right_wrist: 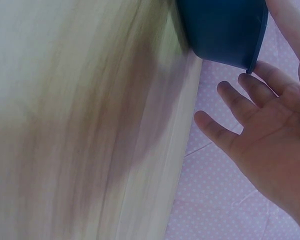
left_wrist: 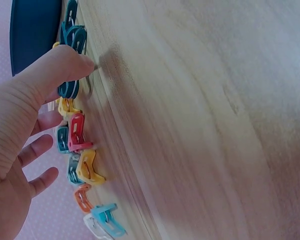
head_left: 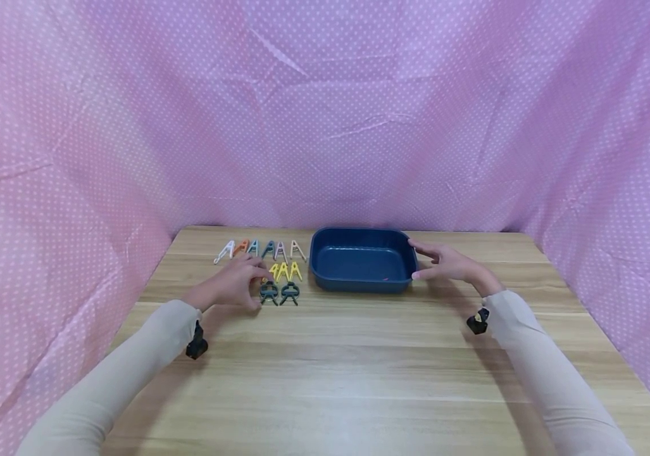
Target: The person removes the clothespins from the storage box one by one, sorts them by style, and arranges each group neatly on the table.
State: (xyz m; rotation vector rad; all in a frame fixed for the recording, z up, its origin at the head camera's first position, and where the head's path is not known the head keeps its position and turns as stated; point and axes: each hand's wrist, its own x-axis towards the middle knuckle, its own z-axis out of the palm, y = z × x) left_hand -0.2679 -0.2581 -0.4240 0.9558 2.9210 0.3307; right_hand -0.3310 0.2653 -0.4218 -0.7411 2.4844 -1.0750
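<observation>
My left hand [head_left: 236,282] is at the left end of the clips, thumb and fingers spread apart beside a dark green clip [head_left: 269,292]. A second dark green clip [head_left: 290,292] lies to its right. In the left wrist view the thumb overlaps the dark green clips [left_wrist: 69,89] and the index finger is mostly hidden. Yellow clips [head_left: 295,271] form the row behind, part of it covered by the hand. My right hand [head_left: 447,263] touches the right end of a dark blue rectangular basin [head_left: 359,285], thumb and fingers spread along its rim.
A back row holds a white clip [head_left: 225,251], an orange clip [head_left: 241,247] and several others up to a beige clip [head_left: 297,249]. Red [left_wrist: 76,131] and light blue [left_wrist: 108,220] clips show in the left wrist view. Pink dotted cloth [head_left: 347,126] hangs behind the wooden table [head_left: 347,367].
</observation>
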